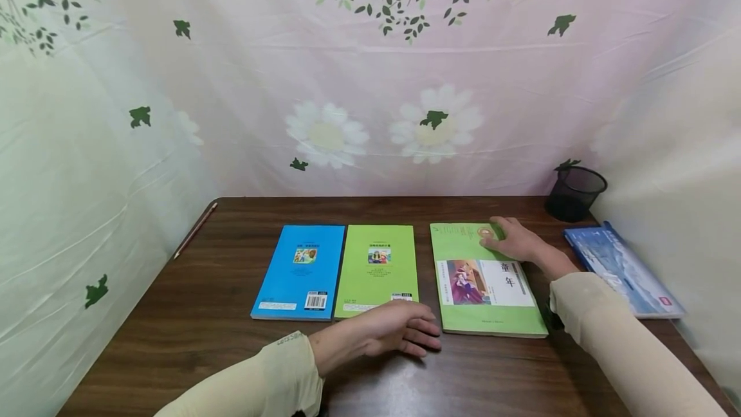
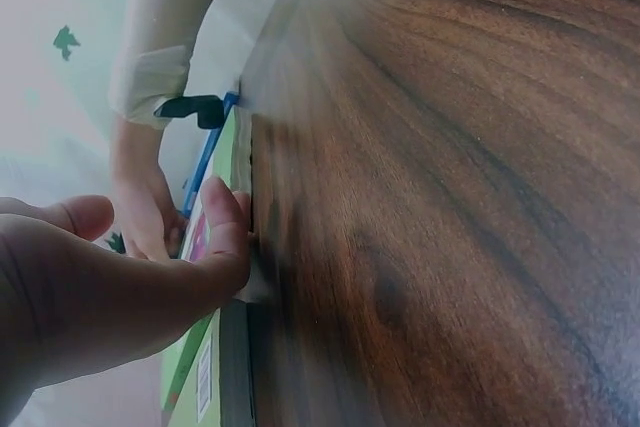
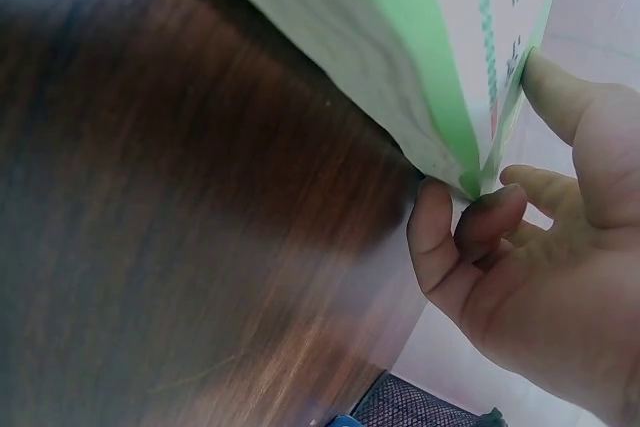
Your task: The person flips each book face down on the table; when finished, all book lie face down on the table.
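Left hand (image 1: 399,328): beside the near left corner of the large book (image 1: 486,282); fingers loose, holding nothing.
Large book: on the table (image 1: 231,243), picture cover up.
Small green book (image 1: 379,269): just left of the large book.
Right hand (image 1: 518,241): pinches the large book's far right corner, thumb on the cover.
Good handling: probably cover and pages pinched together, left fingers steadying the near edge against skewing.

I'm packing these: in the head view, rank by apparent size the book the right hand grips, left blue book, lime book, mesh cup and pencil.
1. Book the right hand grips
2. Left blue book and lime book: too alike to rank; the left hand covers part of the lime one
3. Mesh cup
4. Pencil
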Motion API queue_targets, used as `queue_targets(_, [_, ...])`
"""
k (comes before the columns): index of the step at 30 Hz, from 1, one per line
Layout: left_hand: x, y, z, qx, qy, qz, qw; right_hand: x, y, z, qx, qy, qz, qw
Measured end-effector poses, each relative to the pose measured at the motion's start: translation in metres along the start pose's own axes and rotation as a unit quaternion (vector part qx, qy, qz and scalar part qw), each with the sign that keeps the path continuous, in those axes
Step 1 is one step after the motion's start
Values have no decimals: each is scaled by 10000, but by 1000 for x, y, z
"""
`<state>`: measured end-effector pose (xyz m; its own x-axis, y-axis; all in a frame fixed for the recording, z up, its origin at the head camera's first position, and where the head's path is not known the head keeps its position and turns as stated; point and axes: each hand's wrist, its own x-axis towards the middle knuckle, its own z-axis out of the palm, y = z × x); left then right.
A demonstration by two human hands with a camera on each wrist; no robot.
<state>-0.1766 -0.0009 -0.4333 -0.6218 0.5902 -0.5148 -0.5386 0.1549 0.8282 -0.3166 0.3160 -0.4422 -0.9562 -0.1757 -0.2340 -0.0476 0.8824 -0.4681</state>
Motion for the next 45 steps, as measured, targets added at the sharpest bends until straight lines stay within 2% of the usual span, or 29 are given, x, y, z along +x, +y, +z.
queue_targets(10, [4,3,2,-91,-14,-105,9999,1,2,1,45,8,-11,10000])
queue_targets(24, [2,4,8,-614,122,-267,9977,0,3,2,69,-14,21,10000])
queue_targets(32, [2,2,12,-709,323,-191,9968,0,4,2,118,-30,12,9999])
queue_targets(45, [6,-5,19,-600,633,-28,9962,1,5,2,5,-62,-16,10000])
